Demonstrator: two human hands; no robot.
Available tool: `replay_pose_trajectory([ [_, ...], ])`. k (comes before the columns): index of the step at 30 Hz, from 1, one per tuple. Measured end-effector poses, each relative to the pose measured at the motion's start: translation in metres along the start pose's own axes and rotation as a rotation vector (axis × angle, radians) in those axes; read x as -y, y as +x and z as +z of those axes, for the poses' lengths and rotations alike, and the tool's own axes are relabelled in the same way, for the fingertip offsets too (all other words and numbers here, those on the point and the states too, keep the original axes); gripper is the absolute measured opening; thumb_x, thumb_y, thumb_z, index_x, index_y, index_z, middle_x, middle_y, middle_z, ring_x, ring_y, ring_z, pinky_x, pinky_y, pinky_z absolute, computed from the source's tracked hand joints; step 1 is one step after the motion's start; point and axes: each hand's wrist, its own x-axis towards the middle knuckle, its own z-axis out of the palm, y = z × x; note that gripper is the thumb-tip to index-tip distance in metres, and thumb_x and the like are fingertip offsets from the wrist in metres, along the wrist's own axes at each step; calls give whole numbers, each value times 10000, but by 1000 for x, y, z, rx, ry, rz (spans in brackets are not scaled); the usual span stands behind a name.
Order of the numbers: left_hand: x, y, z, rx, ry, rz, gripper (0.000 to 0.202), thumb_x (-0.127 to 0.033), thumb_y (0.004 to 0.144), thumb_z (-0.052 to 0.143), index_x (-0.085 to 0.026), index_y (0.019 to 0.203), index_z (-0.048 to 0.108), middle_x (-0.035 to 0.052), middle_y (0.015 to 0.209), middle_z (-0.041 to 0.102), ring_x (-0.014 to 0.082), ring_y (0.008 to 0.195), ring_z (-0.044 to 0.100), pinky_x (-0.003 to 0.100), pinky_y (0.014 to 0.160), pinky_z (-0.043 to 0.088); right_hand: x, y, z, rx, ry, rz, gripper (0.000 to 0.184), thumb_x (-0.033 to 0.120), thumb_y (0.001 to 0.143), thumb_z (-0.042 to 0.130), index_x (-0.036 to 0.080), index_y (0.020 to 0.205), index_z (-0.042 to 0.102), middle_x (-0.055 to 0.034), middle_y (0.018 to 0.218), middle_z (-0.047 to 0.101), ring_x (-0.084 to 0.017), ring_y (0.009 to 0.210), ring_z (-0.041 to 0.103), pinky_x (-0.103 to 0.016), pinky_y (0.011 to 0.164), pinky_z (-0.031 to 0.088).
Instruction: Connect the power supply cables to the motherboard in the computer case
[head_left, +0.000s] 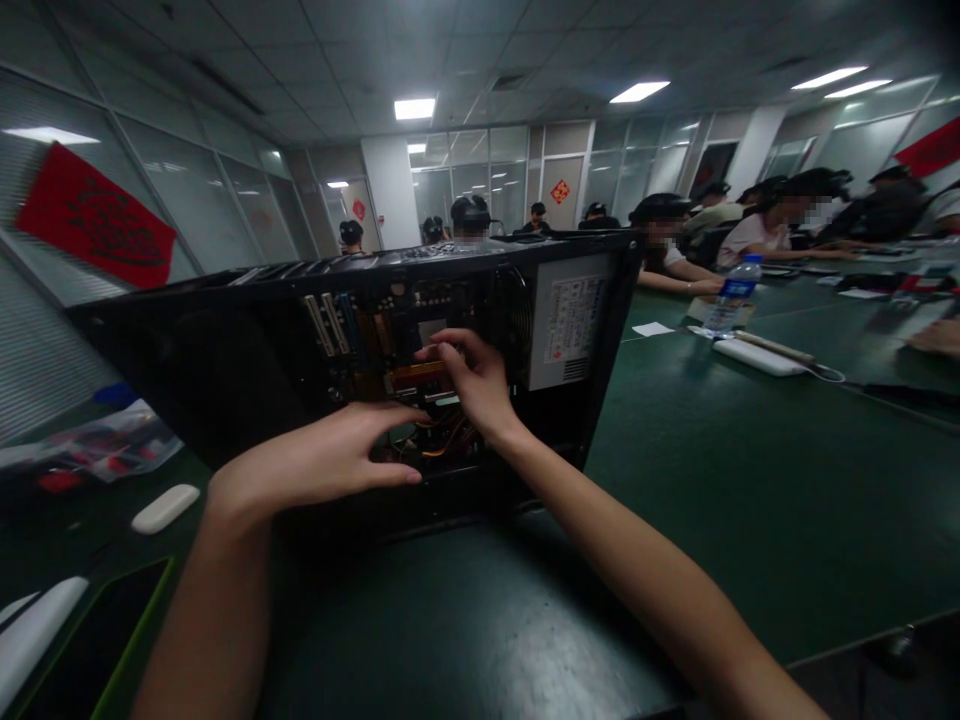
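Note:
An open black computer case (352, 510) stands on the green table, its inside facing me. Within it are the motherboard (435, 328), pale and blue expansion slots (328, 325) and a power supply (574, 318) with a white label. My right hand (480, 385) is inside the case by the orange-yellow memory slots (416, 378). Its thumb and fingers are pinched together; what they hold, if anything, is too small to tell. Lower down, my left hand (330, 455) reaches in with thumb and fingers apart, close to the bundled coloured cables (442, 440). Some of its fingertips are hidden.
To the left are a plastic bag (112, 450), a white oval case (165, 508) and a green-edged phone (97, 640). At right stand a water bottle (735, 295) and a white power bank (761, 356) with a cable. Other people sit along the tables beyond.

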Motion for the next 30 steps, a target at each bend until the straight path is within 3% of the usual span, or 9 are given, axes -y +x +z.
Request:
replay_pose_trajectory([
  [4,-4,1,2,-14,-30,1,523,-522,900,644,-289,1368,615,30,1367,668,245,1224,650,336,1055,492,4,1,-1,-58,-1,-23,310,542,943,581,243,1022,609,9,914,748,-94,583,549,-235,560,459],
  [12,-11,-5,-3,17,-58,-8,554,-494,893,664,-284,1400,582,36,1410,638,253,1265,624,362,1092,471,5,0,0,-140,75,-49,298,541,931,608,256,1017,595,13,923,755,-79,531,480,-244,558,441],
  [24,0,-12,-4,-23,-66,-46,649,-470,856,728,-303,1453,538,47,1468,585,274,1304,601,398,1110,480,6,-5,3,-174,62,-43,228,459,936,631,243,1007,609,5,899,757,-96,562,521,-251,581,456],
  [30,7,-4,3,-15,-80,-59,630,-451,865,718,-318,1454,540,38,1495,554,283,1328,581,409,1130,472,8,-2,2,-168,79,-67,176,410,955,618,242,1002,607,0,930,763,-85,547,504,-239,567,448],
])
